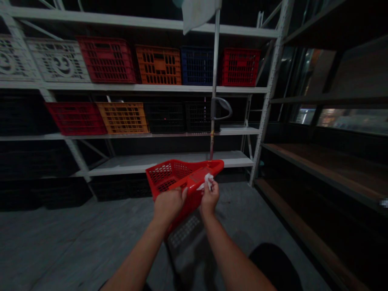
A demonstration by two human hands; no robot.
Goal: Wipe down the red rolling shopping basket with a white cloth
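A red plastic shopping basket [194, 178] with perforated walls is held up at a tilt in front of me, its open top showing. My left hand [169, 205] is closed on its near rim, the thumb lying over the edge. My right hand [211, 198] pinches a crumpled white tissue [208, 178] at the basket's right end, close against the red rim. Whether the tissue touches the plastic I cannot tell. A dark bar, blurred, hangs below the basket. My own hands hide part of the near wall.
White metal shelving [169, 88] stands ahead, carrying red, orange, blue, white and black crates. A metal pole [216, 60] with a grey loop handle [222, 108] rises before it. Dark wooden shelves [303, 161] line the right side. Underfoot is a grey floor [60, 242].
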